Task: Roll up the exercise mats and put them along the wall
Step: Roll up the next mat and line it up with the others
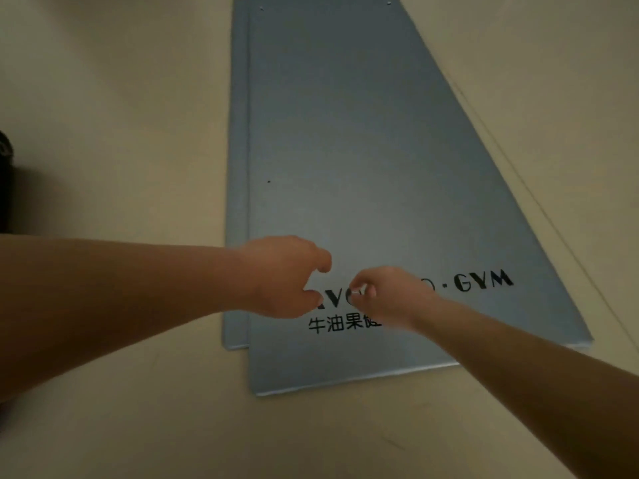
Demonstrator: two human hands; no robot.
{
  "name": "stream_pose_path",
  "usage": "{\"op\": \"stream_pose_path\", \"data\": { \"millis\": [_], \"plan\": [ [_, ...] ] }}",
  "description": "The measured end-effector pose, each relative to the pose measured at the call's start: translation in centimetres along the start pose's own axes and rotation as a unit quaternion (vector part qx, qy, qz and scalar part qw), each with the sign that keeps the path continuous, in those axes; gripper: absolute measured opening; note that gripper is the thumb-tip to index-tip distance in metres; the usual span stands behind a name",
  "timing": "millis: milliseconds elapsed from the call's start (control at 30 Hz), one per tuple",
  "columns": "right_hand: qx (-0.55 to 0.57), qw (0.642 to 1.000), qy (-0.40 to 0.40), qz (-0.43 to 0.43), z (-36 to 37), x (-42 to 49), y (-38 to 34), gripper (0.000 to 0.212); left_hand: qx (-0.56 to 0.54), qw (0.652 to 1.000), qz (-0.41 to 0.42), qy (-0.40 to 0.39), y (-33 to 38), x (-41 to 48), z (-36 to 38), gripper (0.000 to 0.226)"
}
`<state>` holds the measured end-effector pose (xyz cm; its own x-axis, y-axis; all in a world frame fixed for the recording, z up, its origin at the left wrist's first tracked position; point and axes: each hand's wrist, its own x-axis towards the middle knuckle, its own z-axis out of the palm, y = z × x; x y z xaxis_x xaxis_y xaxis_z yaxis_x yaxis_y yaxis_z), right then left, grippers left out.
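Top mat (363,167): lay flat and unrolled on the floor (121,98), its near end close to the person.
Lower mat (237,202): lay flat under the top mat, a strip of it showing along the left edge.
Lettering (484,281): black print near the top mat's near end, partly covered by the hands.
Left hand (283,278): was over the print, its grip narrow, fingers loosely curled and holding nothing.
Right hand (383,295): was just beside it, fingers curled with the tips together; I could not tell whether the grip pinched anything.
Dark object (5,181): stood at the left edge, too cut off to tell what it was.
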<state>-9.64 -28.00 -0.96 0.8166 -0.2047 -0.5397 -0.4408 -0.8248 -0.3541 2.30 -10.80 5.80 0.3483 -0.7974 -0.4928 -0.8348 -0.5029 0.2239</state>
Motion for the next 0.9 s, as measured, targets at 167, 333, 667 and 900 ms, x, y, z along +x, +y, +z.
{"op": "stream_pose_path", "data": {
  "millis": [167,333,667,900],
  "plan": [
    [-0.023,1.000,-0.001,-0.011,4.0,-2.5,3.9,0.038,0.072,0.991,0.002,-0.112,3.9,2.9,6.0,0.049],
    [-0.040,0.998,0.006,-0.043,6.3,-3.9,6.3,0.044,0.113,0.989,-0.002,-0.093,5.0,2.5,13.5,0.066],
    [-0.075,0.993,0.039,-0.078,8.7,-4.5,7.3,0.056,0.145,0.987,0.030,-0.060,5.2,3.2,14.4,0.063],
    [-0.108,0.976,0.133,-0.136,9.1,-5.5,7.6,0.045,-0.023,0.995,0.076,-0.068,2.7,1.3,12.1,0.025]
  ]
}}
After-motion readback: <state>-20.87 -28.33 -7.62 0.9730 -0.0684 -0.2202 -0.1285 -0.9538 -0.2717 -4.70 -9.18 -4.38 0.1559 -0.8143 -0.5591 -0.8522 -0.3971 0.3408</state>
